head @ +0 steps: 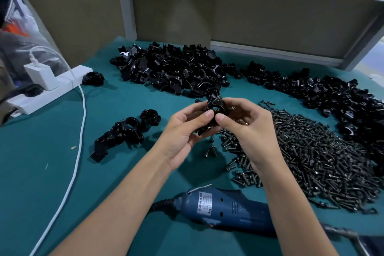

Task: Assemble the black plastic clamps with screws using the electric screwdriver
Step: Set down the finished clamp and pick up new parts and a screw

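Observation:
Both my hands meet above the middle of the green table, holding one black plastic clamp (216, 106) between them. My left hand (187, 131) grips its lower left side, thumb on top. My right hand (245, 127) pinches its right side, with what look like small brass screws tucked in the palm. The blue electric screwdriver (226, 210) lies on the table near me, under my right forearm. A large heap of dark screws (315, 151) spreads to the right of my hands.
Piles of loose clamp halves lie at the back centre (172, 68) and along the right (342, 97). Several assembled clamps (122, 133) sit left of my hands. A white power strip (47, 87) with a charger and white cable (81, 131) occupies the left side.

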{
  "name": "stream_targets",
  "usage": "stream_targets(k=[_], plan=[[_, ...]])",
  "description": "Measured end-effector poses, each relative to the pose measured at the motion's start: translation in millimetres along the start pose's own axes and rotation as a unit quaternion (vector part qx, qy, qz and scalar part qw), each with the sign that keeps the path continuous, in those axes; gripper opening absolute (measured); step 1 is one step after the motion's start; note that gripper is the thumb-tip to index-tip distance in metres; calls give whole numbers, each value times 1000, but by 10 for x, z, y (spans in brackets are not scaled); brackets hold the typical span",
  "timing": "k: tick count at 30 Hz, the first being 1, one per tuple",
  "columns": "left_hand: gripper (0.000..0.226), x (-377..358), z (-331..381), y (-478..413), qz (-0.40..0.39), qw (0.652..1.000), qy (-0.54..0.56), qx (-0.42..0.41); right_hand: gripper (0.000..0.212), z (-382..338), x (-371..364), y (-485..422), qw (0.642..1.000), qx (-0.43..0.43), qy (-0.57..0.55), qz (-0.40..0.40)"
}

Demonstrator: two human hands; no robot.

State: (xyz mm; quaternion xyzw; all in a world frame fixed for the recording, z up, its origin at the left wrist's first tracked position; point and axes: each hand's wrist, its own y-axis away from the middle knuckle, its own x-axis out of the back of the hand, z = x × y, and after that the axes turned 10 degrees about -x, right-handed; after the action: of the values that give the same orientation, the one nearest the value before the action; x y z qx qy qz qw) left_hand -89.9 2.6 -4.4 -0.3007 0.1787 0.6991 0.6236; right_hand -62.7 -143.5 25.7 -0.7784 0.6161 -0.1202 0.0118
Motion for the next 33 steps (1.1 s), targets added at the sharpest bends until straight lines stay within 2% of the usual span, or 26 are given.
stream_targets(k=[9, 13, 19, 28, 33], plan=[[45, -33, -32, 14, 30, 999, 25, 0, 33, 14, 2, -9, 1000, -23, 17, 1], [38, -60, -52, 40, 13, 999, 38, 13, 35, 19, -5, -23, 999, -33, 32, 0], [61, -104, -59, 67, 13, 999, 46, 5, 30, 27, -14, -39, 999, -36, 41, 3], [45, -109, -67, 71, 19, 1000, -5, 7, 34, 11, -46, -7, 996, -12, 75, -46], [33, -116, -60, 89, 13, 999, 29, 15, 34, -11, -59, 1, 996, -32, 58, -58]])
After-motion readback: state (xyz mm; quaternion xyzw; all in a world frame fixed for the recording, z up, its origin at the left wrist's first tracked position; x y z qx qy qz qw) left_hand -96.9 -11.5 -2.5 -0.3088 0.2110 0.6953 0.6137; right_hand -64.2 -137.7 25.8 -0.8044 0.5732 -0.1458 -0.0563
